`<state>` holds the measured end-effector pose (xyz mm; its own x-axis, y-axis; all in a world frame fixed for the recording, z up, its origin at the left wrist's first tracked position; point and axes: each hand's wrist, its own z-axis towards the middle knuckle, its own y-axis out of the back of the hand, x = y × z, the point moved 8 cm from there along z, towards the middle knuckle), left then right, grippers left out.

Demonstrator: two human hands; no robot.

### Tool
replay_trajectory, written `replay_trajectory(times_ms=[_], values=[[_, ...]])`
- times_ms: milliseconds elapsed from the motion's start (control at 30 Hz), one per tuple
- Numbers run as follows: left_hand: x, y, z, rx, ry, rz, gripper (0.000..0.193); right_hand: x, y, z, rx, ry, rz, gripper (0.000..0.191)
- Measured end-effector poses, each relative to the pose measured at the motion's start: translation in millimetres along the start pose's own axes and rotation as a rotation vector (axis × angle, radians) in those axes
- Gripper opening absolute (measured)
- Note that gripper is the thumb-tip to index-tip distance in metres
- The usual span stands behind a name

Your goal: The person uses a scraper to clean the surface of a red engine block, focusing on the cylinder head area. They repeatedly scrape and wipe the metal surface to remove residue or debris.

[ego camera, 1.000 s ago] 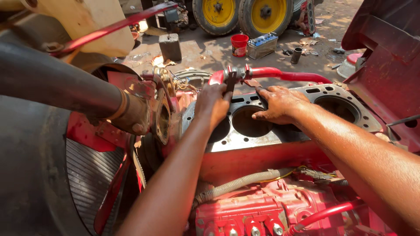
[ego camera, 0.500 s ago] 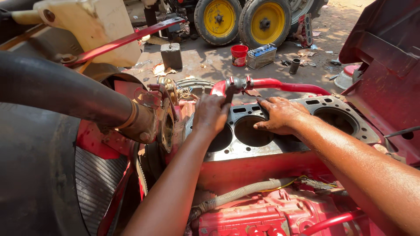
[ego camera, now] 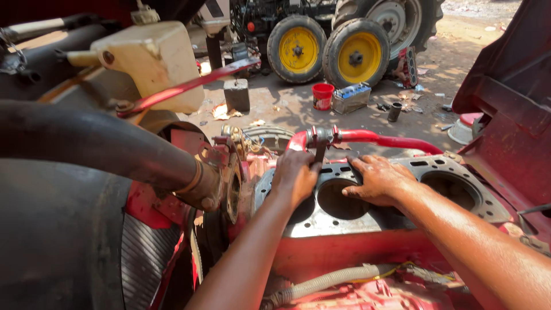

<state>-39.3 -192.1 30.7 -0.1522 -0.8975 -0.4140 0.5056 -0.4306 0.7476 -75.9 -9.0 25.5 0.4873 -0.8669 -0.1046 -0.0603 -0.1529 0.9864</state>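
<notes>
A grey metal head gasket [ego camera: 459,175] with large round holes lies on top of a red engine block [ego camera: 356,252]. My left hand [ego camera: 294,177] presses flat on the gasket's left end, fingers curled near a red pipe clamp. My right hand [ego camera: 379,181] rests palm down on the gasket between two cylinder holes, fingers spread. Neither hand holds a tool. A red pipe [ego camera: 379,138] with a metal clamp runs just behind both hands.
A thick black hose [ego camera: 86,143] crosses at left, above a cream coolant tank [ego camera: 155,60]. Red bodywork [ego camera: 511,97] stands at right. On the dirt beyond sit yellow-rimmed wheels [ego camera: 324,49], a red bucket [ego camera: 322,96], a battery [ego camera: 351,97].
The view has tilted up and nearer. Both hands stay pressed on the gasket, the right hand having slid slightly left across it.
</notes>
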Motion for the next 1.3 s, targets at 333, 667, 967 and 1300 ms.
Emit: replay_trajectory(times_ms=[333,667,967,1300], values=[[71,42,-12,-0.167,0.399,0.074,0.025,0,3,-1,-0.007,-0.013,0.013,0.095],[35,36,-24,-0.149,0.255,0.103,0.023,-3,-1,3,-0.015,-0.006,0.007,0.096],[15,25,-11,-0.041,0.274,0.131,0.022,-3,0,0,0.007,-0.036,0.008,0.096],[-41,3,-22,-0.171,-0.040,-0.067,0.016,-12,-9,13,-0.008,-0.029,0.098,0.099]])
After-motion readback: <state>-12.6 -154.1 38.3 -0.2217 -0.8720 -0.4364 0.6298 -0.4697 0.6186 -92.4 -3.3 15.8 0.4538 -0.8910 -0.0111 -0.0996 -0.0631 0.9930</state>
